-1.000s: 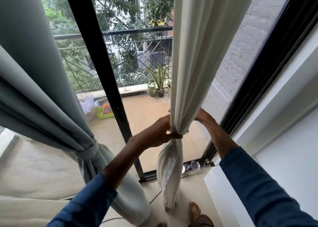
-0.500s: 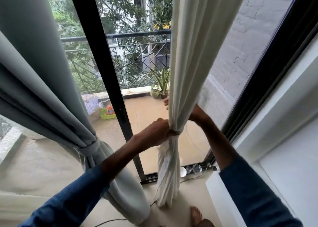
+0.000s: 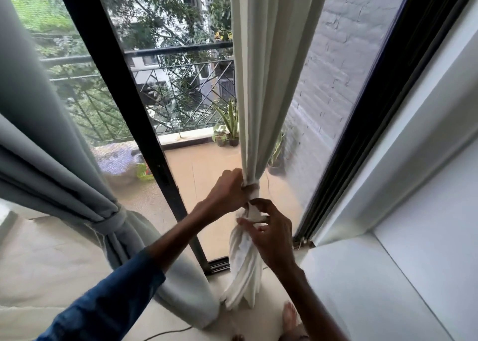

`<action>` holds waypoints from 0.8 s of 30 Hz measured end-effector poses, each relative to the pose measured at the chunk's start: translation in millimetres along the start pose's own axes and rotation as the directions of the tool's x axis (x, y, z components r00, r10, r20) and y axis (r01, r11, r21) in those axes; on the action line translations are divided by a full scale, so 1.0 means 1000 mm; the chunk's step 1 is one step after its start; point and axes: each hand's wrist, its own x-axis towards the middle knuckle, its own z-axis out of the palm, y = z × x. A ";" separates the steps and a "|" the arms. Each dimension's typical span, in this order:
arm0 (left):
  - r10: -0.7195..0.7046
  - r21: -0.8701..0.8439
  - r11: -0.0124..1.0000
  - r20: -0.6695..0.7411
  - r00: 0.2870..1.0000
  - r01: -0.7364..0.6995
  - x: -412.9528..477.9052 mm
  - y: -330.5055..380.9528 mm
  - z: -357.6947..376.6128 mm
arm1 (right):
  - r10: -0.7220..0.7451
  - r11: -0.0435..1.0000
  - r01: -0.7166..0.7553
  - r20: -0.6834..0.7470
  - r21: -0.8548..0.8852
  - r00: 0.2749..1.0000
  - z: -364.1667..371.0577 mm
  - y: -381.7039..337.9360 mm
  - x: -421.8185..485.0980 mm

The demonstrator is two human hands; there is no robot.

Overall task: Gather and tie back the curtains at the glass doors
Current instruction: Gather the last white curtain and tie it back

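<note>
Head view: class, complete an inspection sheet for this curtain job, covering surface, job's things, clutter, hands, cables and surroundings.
Surface: pale floor, with a bare foot at the bottom edge.
Job's things: white curtain gathered, tie wrapped round it; grey curtain already tied back.
Clutter: small green object on the balcony, blurred.
Hands: left hand grips the white curtain at the tie; right hand pinches the tie's loose end below.
Cables: thin dark cable on the floor.
Surroundings: black-framed glass doors, balcony railing, potted plants, white ledge on the right.
</note>
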 end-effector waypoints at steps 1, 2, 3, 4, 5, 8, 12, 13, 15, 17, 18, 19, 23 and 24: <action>-0.006 -0.002 1.000 -0.007 1.000 0.006 0.001 0.002 0.001 | -0.027 0.999 0.026 -0.035 -0.034 0.999 -0.001 0.001 -0.001; -0.015 -0.008 1.000 -0.017 1.000 0.015 0.001 0.004 0.002 | -0.047 0.998 0.045 -0.048 -0.049 0.998 -0.003 0.003 -0.003; -0.025 -0.018 1.000 -0.027 0.999 0.025 0.002 0.005 0.002 | -0.063 0.997 0.060 -0.055 -0.057 0.996 -0.006 0.005 -0.005; -0.035 -0.018 0.999 -0.040 0.999 0.034 0.003 0.006 0.003 | -0.082 0.995 0.078 -0.062 -0.060 0.995 -0.009 0.008 -0.006; -0.045 -0.012 0.999 -0.052 0.998 0.044 0.002 0.007 0.003 | -0.105 0.993 0.100 -0.073 -0.067 0.992 -0.012 0.010 -0.007; -0.057 -0.011 0.998 -0.066 0.996 0.057 0.002 0.005 0.006 | -0.175 0.983 0.166 -0.117 -0.082 0.978 -0.020 0.012 -0.007; -0.055 -0.007 0.998 -0.050 0.997 0.054 -0.001 0.009 0.006 | -0.104 0.993 0.111 -0.157 0.035 0.982 -0.024 0.008 -0.004; -0.054 -0.005 0.999 -0.041 0.998 0.054 -0.002 0.010 0.006 | -0.092 0.991 0.107 -0.173 0.082 0.981 -0.024 0.007 -0.003; -0.052 0.003 0.999 -0.028 0.998 0.052 -0.005 0.012 0.006 | -0.090 0.982 0.122 -0.214 0.144 0.973 -0.024 0.006 -0.001; -0.047 -0.012 0.999 -0.008 0.999 0.047 -0.007 0.013 0.006 | -0.104 0.979 0.140 -0.230 0.146 0.968 -0.025 0.006 0.002; -0.044 -0.038 0.998 0.008 0.999 0.044 -0.008 0.014 0.005 | -0.113 0.980 0.147 -0.230 0.136 0.967 -0.025 0.005 0.003; -0.042 -0.066 0.997 0.034 0.999 0.044 -0.010 0.015 0.005 | -0.117 0.981 0.149 -0.228 0.126 0.967 -0.026 0.005 0.004; -0.047 -0.161 0.985 0.091 0.995 0.062 -0.015 0.017 0.002 | -0.110 0.989 0.130 -0.223 0.074 0.969 -0.028 0.003 0.006; -0.051 -0.156 0.986 0.092 0.994 0.065 -0.016 0.017 0.001 | -0.118 0.990 0.132 -0.221 0.051 0.968 -0.027 0.003 0.006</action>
